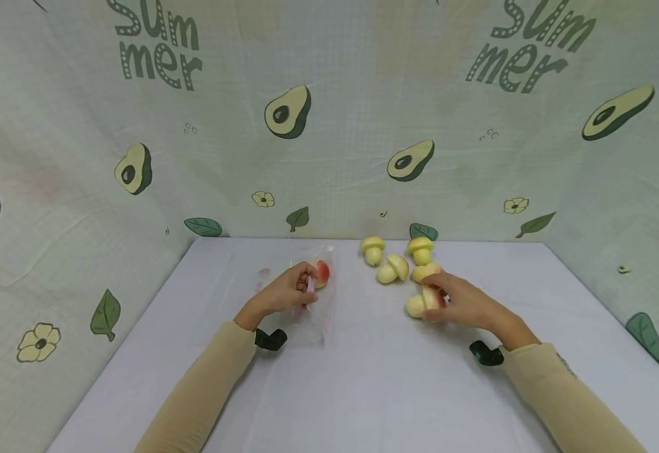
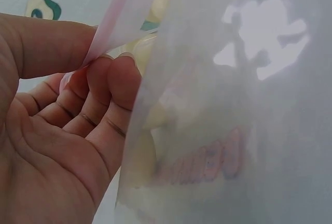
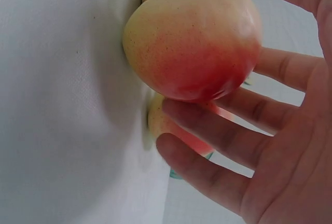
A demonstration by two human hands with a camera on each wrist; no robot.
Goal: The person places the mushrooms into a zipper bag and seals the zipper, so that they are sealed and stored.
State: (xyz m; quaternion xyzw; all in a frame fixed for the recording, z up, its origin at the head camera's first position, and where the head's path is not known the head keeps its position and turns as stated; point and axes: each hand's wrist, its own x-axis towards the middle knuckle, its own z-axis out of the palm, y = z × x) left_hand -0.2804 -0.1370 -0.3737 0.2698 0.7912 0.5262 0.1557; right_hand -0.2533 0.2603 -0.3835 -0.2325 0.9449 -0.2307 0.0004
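My left hand (image 1: 286,290) pinches the pink-edged rim of a clear zip bag (image 2: 249,110) between thumb and fingertips. A red-capped toy mushroom (image 1: 322,274) shows at the bag, seemingly inside it; faint red print (image 2: 207,162) is visible through the plastic. On the right, my right hand (image 1: 467,304) curves round a pale yellow toy mushroom (image 1: 416,306), thumb on the near side and fingers on the far side. Its smooth cap (image 3: 194,42), cream blushing to red, fills the space by the fingers in the right wrist view, where the two lowest fingertips extend below it.
Beyond the right hand lie several more toy mushrooms, among them a tilted one (image 1: 393,269), one at the back (image 1: 372,250) and another farther right (image 1: 420,250). A white-covered table (image 1: 374,390) ends at a cloth backdrop (image 1: 340,182) printed with avocados and leaves.
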